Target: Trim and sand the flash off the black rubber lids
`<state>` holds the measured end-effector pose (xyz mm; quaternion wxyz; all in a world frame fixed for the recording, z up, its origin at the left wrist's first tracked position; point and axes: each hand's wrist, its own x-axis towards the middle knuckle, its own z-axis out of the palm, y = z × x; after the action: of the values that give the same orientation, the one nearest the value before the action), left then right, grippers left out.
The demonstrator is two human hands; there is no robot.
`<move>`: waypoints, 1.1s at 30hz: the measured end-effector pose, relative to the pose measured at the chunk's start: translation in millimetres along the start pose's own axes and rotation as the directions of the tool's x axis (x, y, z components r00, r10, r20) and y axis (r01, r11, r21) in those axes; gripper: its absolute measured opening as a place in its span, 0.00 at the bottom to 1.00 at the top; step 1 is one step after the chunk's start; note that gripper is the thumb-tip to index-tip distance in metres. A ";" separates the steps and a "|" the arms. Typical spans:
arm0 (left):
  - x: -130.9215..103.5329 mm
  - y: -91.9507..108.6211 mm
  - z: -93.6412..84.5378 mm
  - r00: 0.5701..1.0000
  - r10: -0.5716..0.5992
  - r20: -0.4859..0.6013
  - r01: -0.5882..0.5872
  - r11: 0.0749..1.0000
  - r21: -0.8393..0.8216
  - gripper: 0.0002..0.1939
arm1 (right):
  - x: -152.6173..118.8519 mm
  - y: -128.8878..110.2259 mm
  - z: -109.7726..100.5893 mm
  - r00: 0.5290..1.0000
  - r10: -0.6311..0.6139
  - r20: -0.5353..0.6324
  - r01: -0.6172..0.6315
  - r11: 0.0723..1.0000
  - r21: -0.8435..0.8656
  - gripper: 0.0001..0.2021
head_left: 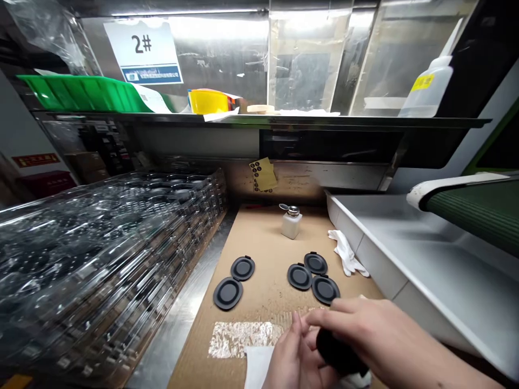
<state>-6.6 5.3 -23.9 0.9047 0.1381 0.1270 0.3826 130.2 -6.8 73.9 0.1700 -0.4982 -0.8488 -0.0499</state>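
Note:
In the lower right of the head view, my hands meet around a dark black part (pixel 338 354), mostly covered by fingers, so its exact shape is hidden. My left hand (pixel 286 359) is closed on it from the left, thumb pointing up. My right hand (pixel 360 324) lies over it from above, fingers bent and fingertips near the left thumb. A white cloth (pixel 257 364) sits beside the left hand. Just beyond, three black round lids with small tabs, one being the lid (pixel 325 289), lie together; two more, including the lid (pixel 227 293), lie to the left.
Cardboard (pixel 267 243) covers the bench, bearing a pump bottle (pixel 291 224), a white glove (pixel 346 251) and a clear tape patch (pixel 239 339). Stacked clear plastic trays (pixel 121 243) rise at left. A white-walled chute (pixel 389 265) and green conveyor belt (pixel 474 208) flank the right. A shelf (pixel 284 121) spans above.

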 end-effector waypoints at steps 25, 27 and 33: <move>-7.8 7.0 9.0 0.993 0.085 -0.079 -0.105 0.949 -0.298 0.20 | -20.6 10.7 55.3 0.969 0.246 -0.037 -0.237 0.958 0.164 0.09; -8.1 7.2 11.1 0.995 0.028 -0.092 -0.052 0.960 -0.276 0.23 | -19.1 9.0 53.3 0.975 0.202 -0.089 -0.191 0.975 0.113 0.09; -6.0 5.3 13.5 0.993 -0.027 -0.115 0.008 0.986 -0.167 0.26 | -37.5 35.0 57.2 0.965 0.183 -0.185 -0.199 0.977 -0.070 0.14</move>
<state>-9.6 2.5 -8.8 0.9074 0.0384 0.1485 0.3914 163.5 -5.9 4.6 0.2270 -0.5783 -0.7751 -0.1149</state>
